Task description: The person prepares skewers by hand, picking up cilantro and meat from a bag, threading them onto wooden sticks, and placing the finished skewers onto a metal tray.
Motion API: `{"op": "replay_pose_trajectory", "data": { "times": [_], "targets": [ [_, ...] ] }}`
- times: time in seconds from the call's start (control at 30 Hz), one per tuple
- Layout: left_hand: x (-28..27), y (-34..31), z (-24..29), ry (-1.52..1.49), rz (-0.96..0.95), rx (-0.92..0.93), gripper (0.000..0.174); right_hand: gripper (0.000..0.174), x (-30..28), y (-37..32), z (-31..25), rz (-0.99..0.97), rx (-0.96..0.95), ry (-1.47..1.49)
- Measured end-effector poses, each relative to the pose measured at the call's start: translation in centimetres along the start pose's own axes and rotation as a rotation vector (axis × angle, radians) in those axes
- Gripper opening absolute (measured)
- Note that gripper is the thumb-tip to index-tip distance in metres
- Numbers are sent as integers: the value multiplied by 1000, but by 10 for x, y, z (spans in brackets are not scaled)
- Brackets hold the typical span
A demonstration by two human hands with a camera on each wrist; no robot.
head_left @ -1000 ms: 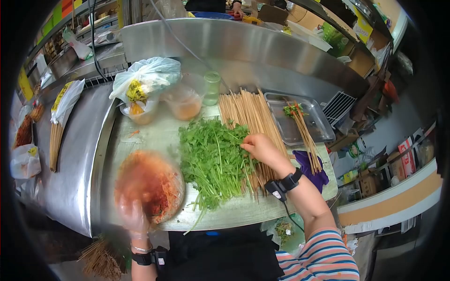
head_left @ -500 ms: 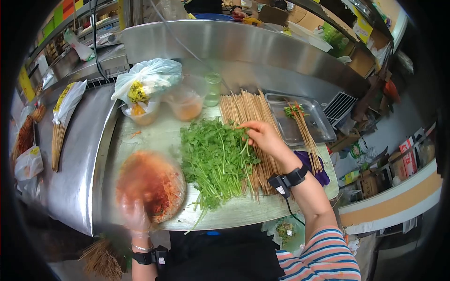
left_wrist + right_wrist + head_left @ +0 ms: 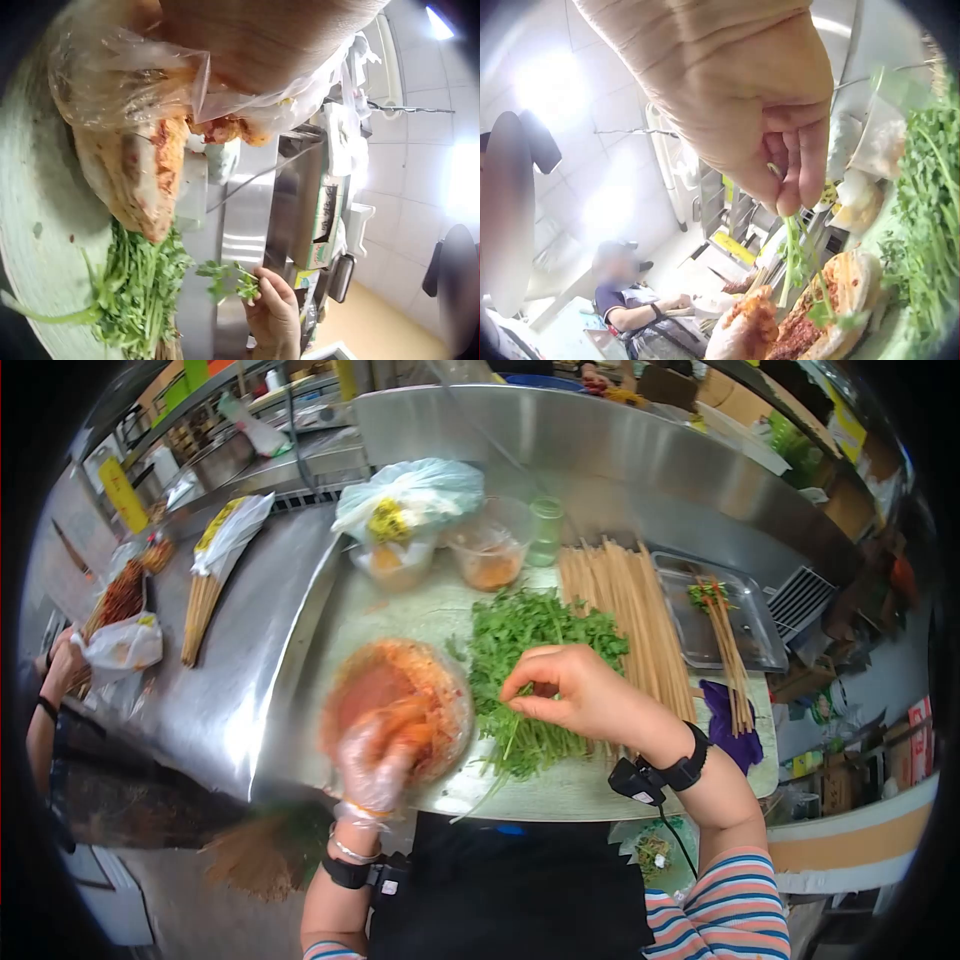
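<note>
In the head view my left hand, in a clear plastic glove smeared orange, is over the near side of a round bowl of red-orange seasoned mixture. I cannot tell whether its stained fingers grip anything. My right hand hovers above a heap of leafy cilantro. Thumb and fingertips pinch a few thin cilantro sprigs, which hang down in the right wrist view. From the left wrist side the same sprigs show as a small leafy tuft.
Bamboo skewers lie right of the cilantro. Beyond is a metal tray with several filled skewers across its rim, by a purple cloth. Plastic tubs and a bag stand behind. Another person is at the left.
The head view has turned left. My right hand has come from the cilantro heap's right edge towards the bowl, with sprigs pinched. My left hand stays at the bowl. Another person's hand now shows far left.
</note>
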State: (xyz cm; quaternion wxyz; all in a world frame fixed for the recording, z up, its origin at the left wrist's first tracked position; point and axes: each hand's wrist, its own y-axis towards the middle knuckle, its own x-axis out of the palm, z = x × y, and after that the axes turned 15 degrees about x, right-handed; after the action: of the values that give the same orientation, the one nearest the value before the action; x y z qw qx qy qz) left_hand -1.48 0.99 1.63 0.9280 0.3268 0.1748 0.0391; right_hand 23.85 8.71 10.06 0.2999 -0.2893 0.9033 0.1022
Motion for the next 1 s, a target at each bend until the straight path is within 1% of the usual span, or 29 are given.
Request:
{"op": "replay_pose_trajectory", "data": {
  "times": [0.03, 0.07, 0.17, 0.2, 0.27, 0.3, 0.33, 0.37, 0.4, 0.43, 0.5, 0.53, 0.6, 0.67, 0.7, 0.73, 0.77, 0.8, 0.83, 0.87, 0.93, 0.97, 1.0],
  "targets": [
    [9, -1, 9, -126, 8, -136, 22, 10, 5, 1, -5, -8, -47, -45],
    [15, 9, 32, -249, -24, -207, 21, 9, 12, 3, -6, -7, -89, -39],
    [26, 11, 39, 16, -291, -82, 18, 9, 30, 5, -14, 15, -172, -16],
    [26, 10, 38, 53, -273, -56, 17, 12, 34, 6, -12, -1, -190, -14],
    [29, 5, 32, 120, -243, 1, 16, 12, 39, 4, -13, 14, -154, 68],
    [31, 3, 33, -85, -140, -126, 16, 12, 42, 2, -14, 21, -135, 109],
    [33, -1, 35, -291, -34, -252, 16, 11, 43, -2, -16, 2, 55, 258],
    [34, -4, 35, -495, 77, -378, 16, 10, 47, -2, -11, 29, 25, 294],
    [30, -8, 27, -657, 133, -375, 18, 10, 53, -1, -1, 56, -5, 330],
    [28, -7, 27, -711, 150, -427, 18, 9, 60, 0, 6, 83, -35, 368],
    [26, -6, 26, -821, 183, -535, 18, 9, 71, 0, 10, 146, -132, 327],
    [26, -8, 23, -795, 176, -478, 18, 8, 75, 1, 10, 171, -186, 289],
    [22, -11, 20, -740, 198, -494, 19, 10, 77, 4, 12, 190, -278, 207],
    [16, -7, 23, -660, 209, -482, 19, 13, 71, 4, 12, 264, -145, 421],
    [13, -7, 21, -592, 202, -432, 19, 14, 66, 4, 13, 297, -79, 525],
    [11, -10, 19, -526, 198, -384, 18, 18, 58, 6, 18, 214, -63, 555],
    [9, -13, 17, -462, 194, -340, 17, 19, 55, 6, 17, 118, -9, 508],
    [8, -10, 24, -393, 149, -244, 16, 19, 48, 2, 6, 22, 49, 461],
    [8, -10, 27, -414, 143, -288, 17, 19, 45, -2, 0, -70, 110, 412],
    [9, -9, 28, -438, 136, -328, 18, 24, 51, 1, 3, -117, 71, 326],
    [11, -9, 24, -522, 130, -372, 19, 27, 67, 6, 22, -57, -69, 172],
    [12, -10, 20, -584, 168, -390, 19, 30, 74, 9, 27, -33, -145, 94],
    [15, -12, 17, -644, 211, -409, 20, 36, 78, 10, 28, -9, -132, 169]
  ]
}}
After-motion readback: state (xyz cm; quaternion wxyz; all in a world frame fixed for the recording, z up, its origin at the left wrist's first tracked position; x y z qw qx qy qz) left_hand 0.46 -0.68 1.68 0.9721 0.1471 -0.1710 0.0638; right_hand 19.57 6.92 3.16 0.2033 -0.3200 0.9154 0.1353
